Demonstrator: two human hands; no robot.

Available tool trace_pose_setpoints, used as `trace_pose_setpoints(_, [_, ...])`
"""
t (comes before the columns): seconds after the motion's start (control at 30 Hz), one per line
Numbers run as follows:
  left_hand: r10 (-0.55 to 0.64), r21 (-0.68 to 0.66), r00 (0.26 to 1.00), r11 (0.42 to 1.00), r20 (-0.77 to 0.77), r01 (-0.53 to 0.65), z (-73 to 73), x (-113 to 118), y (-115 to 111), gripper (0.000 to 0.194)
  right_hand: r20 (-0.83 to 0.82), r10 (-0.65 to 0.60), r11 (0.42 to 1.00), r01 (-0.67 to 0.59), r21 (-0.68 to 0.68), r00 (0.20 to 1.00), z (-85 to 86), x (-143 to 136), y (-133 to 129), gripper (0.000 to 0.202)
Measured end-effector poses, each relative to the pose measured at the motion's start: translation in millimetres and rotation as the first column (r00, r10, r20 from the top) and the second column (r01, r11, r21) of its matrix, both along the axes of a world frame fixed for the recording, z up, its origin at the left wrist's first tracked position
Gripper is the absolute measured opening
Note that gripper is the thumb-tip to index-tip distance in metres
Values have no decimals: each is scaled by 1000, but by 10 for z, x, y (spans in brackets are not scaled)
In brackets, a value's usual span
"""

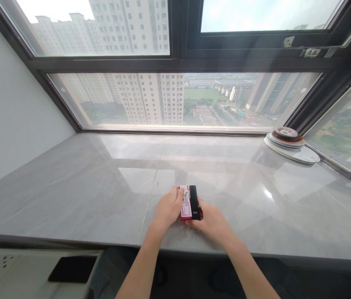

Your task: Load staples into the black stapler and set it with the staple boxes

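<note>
Side by side on the grey marble-patterned sill lie a small red-and-white cardboard box (186, 207) and a narrow black object (194, 203) that looks like a stapler. My left hand (169, 207) grips the box along its left side, thumb on its upper face. From the right, my right hand (211, 222) closes round the black object, with the thumb reaching the near end of the box. The two things touch along their length. Some fingertips are hidden behind them.
A stack of round plates or mats (290, 143) stands at the sill's far right corner. Dark-framed windows (107, 65) rise behind the sill (79, 191). Below its front edge, at left, a black flat object (72, 269) rests on a white surface.
</note>
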State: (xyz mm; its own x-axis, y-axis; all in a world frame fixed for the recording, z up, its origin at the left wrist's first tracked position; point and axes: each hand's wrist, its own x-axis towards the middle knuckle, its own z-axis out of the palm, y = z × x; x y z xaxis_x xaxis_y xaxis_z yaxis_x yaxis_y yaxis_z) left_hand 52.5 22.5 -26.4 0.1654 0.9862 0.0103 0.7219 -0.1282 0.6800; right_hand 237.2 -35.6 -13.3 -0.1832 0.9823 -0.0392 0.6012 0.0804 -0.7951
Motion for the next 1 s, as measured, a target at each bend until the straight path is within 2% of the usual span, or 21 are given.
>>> trace_pose_setpoints(0.27, [51,65,979,997,-199,-38,-54,126,-53,57,7,38,999,-38,25,999,-11,21,25,59])
trace_pose_setpoints(0.4, [3,26,975,1000,-223,3,-53,372,49,63,44,33,999,-35,34,998,2,241,82,46])
trace_pose_setpoints(0.47, [-28,14,975,999,-221,32,-57,628,130,65,74,13,1000,-14,13,997,4,484,132,45])
trace_pose_setpoints(0.57, [-87,-4,973,996,-213,88,-57,1160,247,66,81,-45,997,50,-53,996,16,985,199,46])
trace_pose_setpoints(0.7, [-235,-25,953,972,-190,235,-18,1966,324,56,-68,-141,971,125,-203,988,52,1727,201,52])
trace_pose_setpoints(0.8, [-331,-38,930,944,-163,329,23,2482,326,52,-167,-201,948,149,-283,965,69,2185,159,53])
trace_pose_setpoints(0.9, [-387,-52,914,922,-120,383,60,2817,329,52,-155,-286,921,226,-318,945,67,2448,146,52])
trace_pose_setpoints(1.0, [-431,-39,901,902,-57,429,86,2931,347,56,-104,-318,900,265,-346,942,85,2519,156,56])
